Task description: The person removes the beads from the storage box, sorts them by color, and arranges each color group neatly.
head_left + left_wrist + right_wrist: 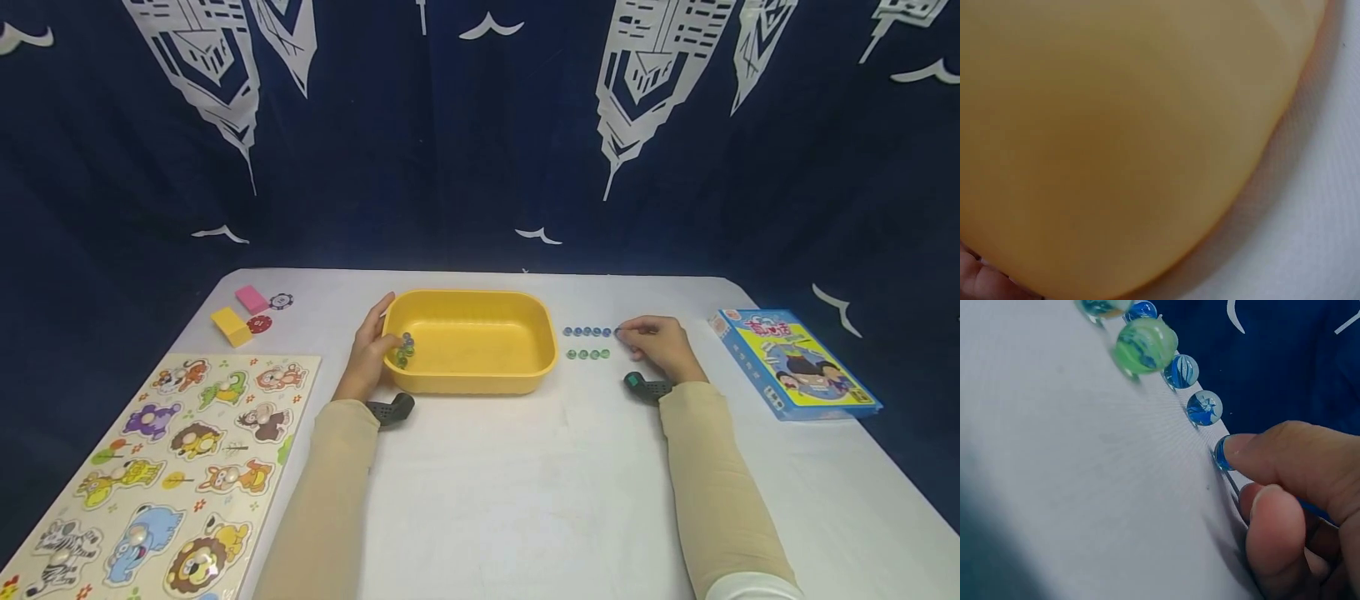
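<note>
My left hand [364, 354] grips the left end of a yellow plastic tub [480, 337], its thumb over the rim. Inside the tub, by that thumb, lie several blue and green marbles [408, 340]. To the tub's right, a row of blue marbles [587, 332] runs behind a shorter row of green marbles [588, 354]. At the right end of the blue row, my right hand [663, 346] pinches a blue marble [1220, 454], partly hidden by a fingertip. The left wrist view is mostly filled by the tub's side [1110, 156].
An animal puzzle board [180, 446] lies at the left. Behind it are a yellow block [232, 327], a pink block [252, 300] and two round chips [259, 323]. On the right lies a blue boxed game [795, 362]. A dark patterned curtain [450, 150] hangs behind the white table [525, 483].
</note>
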`<state>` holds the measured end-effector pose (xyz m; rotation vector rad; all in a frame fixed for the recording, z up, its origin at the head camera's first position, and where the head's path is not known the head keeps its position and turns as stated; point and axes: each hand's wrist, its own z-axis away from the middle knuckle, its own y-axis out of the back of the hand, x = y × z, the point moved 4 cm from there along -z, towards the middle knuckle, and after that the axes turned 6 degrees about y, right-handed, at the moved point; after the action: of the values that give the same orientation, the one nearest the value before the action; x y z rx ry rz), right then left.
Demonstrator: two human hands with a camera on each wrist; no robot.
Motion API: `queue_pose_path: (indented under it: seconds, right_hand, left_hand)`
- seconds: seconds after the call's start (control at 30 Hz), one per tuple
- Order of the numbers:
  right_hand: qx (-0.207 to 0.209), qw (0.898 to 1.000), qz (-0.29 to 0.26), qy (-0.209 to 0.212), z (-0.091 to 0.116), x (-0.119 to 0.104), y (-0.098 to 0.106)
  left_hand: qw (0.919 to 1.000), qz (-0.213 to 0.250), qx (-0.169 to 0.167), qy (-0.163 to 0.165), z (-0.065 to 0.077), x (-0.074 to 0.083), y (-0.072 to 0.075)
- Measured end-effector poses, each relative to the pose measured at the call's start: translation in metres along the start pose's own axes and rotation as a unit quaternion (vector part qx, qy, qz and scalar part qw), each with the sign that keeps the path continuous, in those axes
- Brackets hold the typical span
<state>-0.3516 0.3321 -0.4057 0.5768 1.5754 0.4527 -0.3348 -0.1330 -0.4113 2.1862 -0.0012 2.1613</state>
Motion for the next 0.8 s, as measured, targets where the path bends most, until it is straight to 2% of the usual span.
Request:
queue_pose_path:
  seconds: [0.2,0.3,0.4,0.6,0.8]
  right_hand:
    - [0.003,0.995,-0.093,0.020,-0.003,-0.010,0.006]
    - [0.004,0.992,-0.118,0.036,-0.003,-0.029,0.010]
    - [-0.005,0.989,-0.139,0.056,-0.002,-0.058,0.010]
    - [-0.069,0.975,-0.182,0.105,0.006,-0.116,-0.010]
    - [-0.171,0.958,-0.180,0.146,0.017,-0.157,-0.056]
  left_hand:
    - [1.0000,-0.003,0.001,-0.002,0.000,0.000,0.001]
    - [1.0000,-0.003,0.002,0.001,0.000,0.000,0.000]
    - [1.0000,-0.003,0.004,0.001,0.000,0.000,0.001]
    - [1.0000,-0.003,0.003,-0.001,0.000,-0.001,0.001]
    - [0.9999,0.007,-0.002,0.007,0.001,0.001,0.001]
